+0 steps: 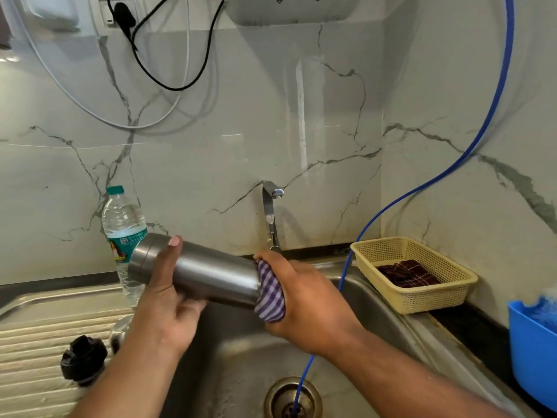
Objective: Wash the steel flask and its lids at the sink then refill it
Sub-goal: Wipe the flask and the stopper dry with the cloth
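Head view: mid-wash, seemingly wiping. Grips cylindrical brushed-steel flask (211, 276) sideways over steel sink basin (241, 357) in left hand (162, 309), wrapped round its body; cups purple-and-white checked cloth (269, 294) against its right end in right hand (304, 300). Next likely calls for rotating flask, then tackling black ribbed lid (83, 360).

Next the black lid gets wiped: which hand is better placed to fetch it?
Left, probably. The lid lies on the drainboard on the side of the left hand; the right hand is farther off, gripping the cloth against the flask.
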`<state>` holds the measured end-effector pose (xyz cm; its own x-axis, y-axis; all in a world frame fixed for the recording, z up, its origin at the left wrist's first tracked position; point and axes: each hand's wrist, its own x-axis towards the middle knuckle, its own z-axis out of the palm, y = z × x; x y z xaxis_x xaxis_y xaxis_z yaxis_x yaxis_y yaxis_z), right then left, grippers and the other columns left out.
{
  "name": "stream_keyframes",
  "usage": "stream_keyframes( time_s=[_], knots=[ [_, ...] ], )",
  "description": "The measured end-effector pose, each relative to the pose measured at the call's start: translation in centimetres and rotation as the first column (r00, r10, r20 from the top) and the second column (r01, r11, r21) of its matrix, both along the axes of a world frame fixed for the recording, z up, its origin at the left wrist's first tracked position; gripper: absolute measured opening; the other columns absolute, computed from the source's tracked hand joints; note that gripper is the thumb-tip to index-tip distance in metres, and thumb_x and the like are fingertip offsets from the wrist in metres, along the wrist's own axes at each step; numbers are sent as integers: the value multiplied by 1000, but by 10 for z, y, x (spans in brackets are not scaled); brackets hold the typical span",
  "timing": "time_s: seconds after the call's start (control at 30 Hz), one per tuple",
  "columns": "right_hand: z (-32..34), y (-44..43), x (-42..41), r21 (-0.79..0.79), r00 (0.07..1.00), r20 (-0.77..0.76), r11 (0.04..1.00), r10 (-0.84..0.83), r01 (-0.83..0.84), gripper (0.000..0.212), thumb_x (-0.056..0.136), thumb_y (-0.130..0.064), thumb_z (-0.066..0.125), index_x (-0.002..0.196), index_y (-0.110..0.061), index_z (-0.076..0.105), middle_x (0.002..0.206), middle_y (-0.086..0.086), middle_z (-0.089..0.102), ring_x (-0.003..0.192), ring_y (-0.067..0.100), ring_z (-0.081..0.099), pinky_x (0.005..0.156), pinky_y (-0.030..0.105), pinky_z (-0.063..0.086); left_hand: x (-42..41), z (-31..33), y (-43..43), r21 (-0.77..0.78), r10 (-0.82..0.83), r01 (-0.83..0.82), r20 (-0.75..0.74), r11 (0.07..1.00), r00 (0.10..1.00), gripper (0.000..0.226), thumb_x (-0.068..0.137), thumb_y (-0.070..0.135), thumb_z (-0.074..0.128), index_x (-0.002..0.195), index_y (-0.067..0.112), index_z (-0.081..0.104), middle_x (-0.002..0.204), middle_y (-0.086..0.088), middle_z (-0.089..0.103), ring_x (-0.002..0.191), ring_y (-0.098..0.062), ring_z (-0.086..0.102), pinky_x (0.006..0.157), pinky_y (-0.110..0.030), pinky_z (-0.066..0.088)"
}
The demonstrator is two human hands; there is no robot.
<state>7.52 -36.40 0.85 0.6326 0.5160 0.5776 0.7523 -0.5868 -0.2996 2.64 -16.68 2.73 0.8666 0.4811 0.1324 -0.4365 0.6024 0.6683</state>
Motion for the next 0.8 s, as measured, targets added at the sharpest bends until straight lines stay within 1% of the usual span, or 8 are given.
stream_keyframes(
  time_s=[0.13,0.2,0.37,0.47,0.57,0.67,0.73,0.8],
  knots=[
    [5,-4,-8,304,687,-609,917,396,-259,77,67,-21,95,128,-45,55,115,-16,69,105,2,67,95,28,57,-3,4,10,170,-190,158,196,973,962,56,80,50,77,128,26,61,119,3,68,116,-19,67,100,-44,55],
    [2,-1,-9,323,729,-579,924,365,-206,76,66,-23,96,127,-44,56,112,-16,70,102,2,69,93,27,57,-1,7,7,185,-159,132,139,974,977,94,55,59,90,135,23,57,123,0,70,118,-23,67,94,-47,58],
    [-1,7,-9,112,992,-124,993,-31,45,94,72,-33,86,145,-48,28,117,-12,66,94,9,68,79,26,61,2,-9,-20,135,-149,166,-129,977,980,67,73,44,74,131,16,55,119,-13,75,116,-34,68,91,-52,53],
    [-4,6,-5,74,940,-333,996,75,-53,90,66,-37,91,139,-47,39,117,-15,67,99,5,68,87,23,60,5,-14,-27,38,-132,140,-175,989,976,64,70,32,82,125,14,55,117,-18,72,111,-36,67,98,-55,51],
    [1,-2,-2,303,567,-750,939,340,-163,66,70,-23,94,127,-29,61,109,-5,76,99,10,73,96,33,59,4,-12,-17,150,-200,215,-111,965,974,72,62,42,90,122,16,61,116,-17,72,110,-36,69,94,-53,55],
    [10,-17,2,471,200,-843,865,500,-174,58,76,-28,87,127,-12,63,113,12,76,102,27,73,97,40,58,1,-10,-13,192,-313,313,-34,930,949,85,56,50,94,127,17,59,118,-18,72,107,-37,71,89,-53,59],
    [14,-22,4,478,248,-836,872,489,-109,65,75,-41,88,126,-8,64,116,18,75,105,34,73,103,48,55,3,-10,-13,120,-268,271,-34,955,963,62,75,50,78,124,16,59,113,-17,74,102,-35,72,89,-52,57],
    [18,-23,6,475,490,-764,880,421,-16,65,75,-46,90,125,-13,64,111,10,77,103,29,75,103,53,54,6,-14,-8,89,-187,196,-101,977,977,49,86,50,65,122,16,60,107,-16,75,97,-34,72,92,-51,54]
  ],
)
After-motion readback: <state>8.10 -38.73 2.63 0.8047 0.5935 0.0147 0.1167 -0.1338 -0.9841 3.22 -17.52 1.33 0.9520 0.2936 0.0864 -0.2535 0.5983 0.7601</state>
